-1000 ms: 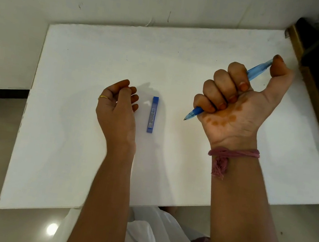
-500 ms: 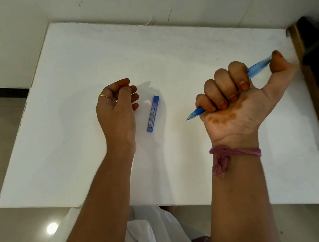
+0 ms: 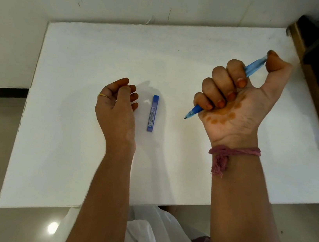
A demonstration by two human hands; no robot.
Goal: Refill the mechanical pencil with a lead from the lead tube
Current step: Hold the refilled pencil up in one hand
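The right hand (image 3: pixel 237 103) grips a translucent blue plastic mechanical pencil (image 3: pixel 253 67) in its fist, thumb on the far end, tip pointing left; the slim blue rectangular lead tube (image 3: pixel 153 113) lies on the white bench (image 3: pixel 71 129) just right of the left hand (image 3: pixel 116 108), whose fingers are loosely curled, holding nothing

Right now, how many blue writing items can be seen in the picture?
2. The mechanical pencil is gripped in the right hand, raised over the table. The lead tube lies flat on the table between the hands, apart from the left hand. Nothing else seems hidden.
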